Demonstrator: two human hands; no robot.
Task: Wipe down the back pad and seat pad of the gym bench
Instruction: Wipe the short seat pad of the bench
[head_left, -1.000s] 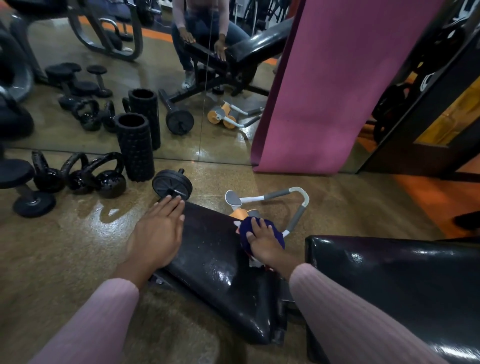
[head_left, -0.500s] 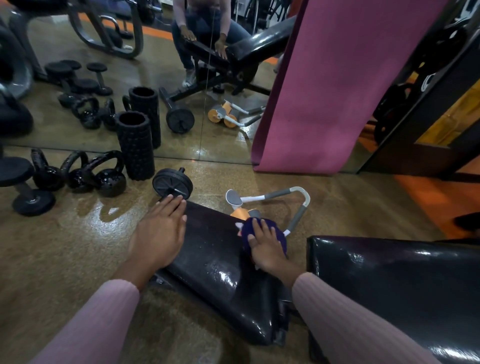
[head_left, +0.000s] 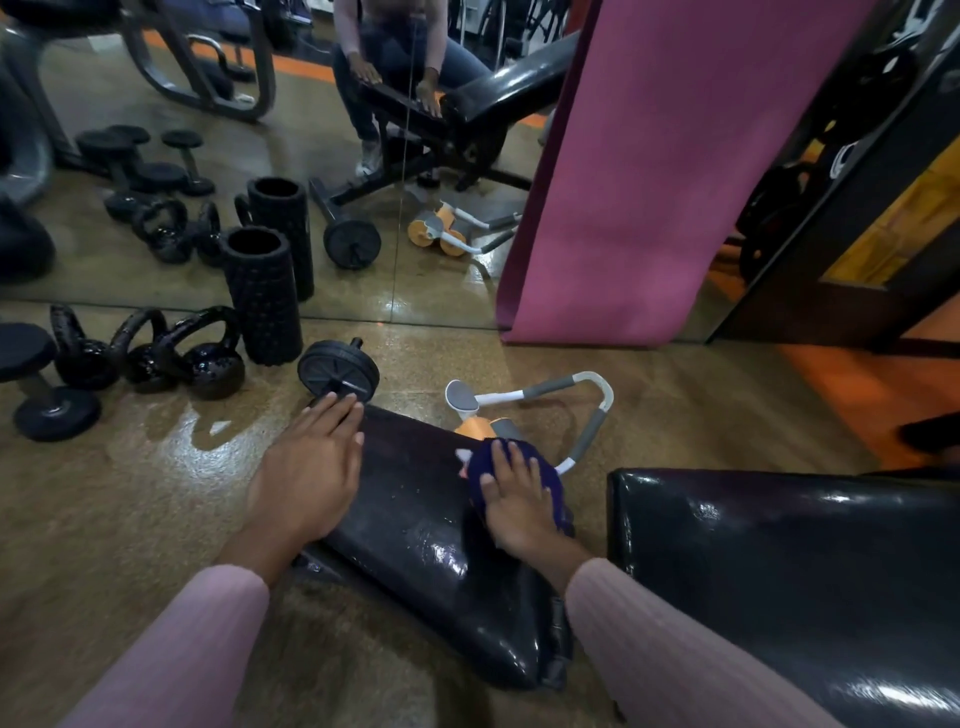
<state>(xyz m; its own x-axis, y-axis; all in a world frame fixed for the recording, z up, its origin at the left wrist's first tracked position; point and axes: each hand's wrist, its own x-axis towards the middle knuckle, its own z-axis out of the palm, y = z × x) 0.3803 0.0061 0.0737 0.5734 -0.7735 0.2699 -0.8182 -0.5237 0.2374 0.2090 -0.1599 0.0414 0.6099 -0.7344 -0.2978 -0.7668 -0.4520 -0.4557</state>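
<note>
The black seat pad (head_left: 426, 525) of the gym bench lies in the lower middle, shiny and wet-looking. The black back pad (head_left: 779, 561) fills the lower right, separated from the seat by a gap. My right hand (head_left: 519, 499) presses a dark blue cloth (head_left: 545, 473) flat on the seat pad's far right edge, fingers spread. My left hand (head_left: 311, 467) rests flat with straight fingers on the seat pad's far left corner.
A wall mirror stands ahead with a pink mat (head_left: 665, 182) leaning on it. On the floor lie kettlebells (head_left: 202, 358), a foam roller (head_left: 262, 296), an ab wheel (head_left: 337, 369), a dumbbell (head_left: 47, 400) and an orange-and-white roller with handles (head_left: 535, 410) just beyond the seat.
My right hand and the cloth have slid slightly toward me along the seat pad's right edge. My left hand has stayed in place.
</note>
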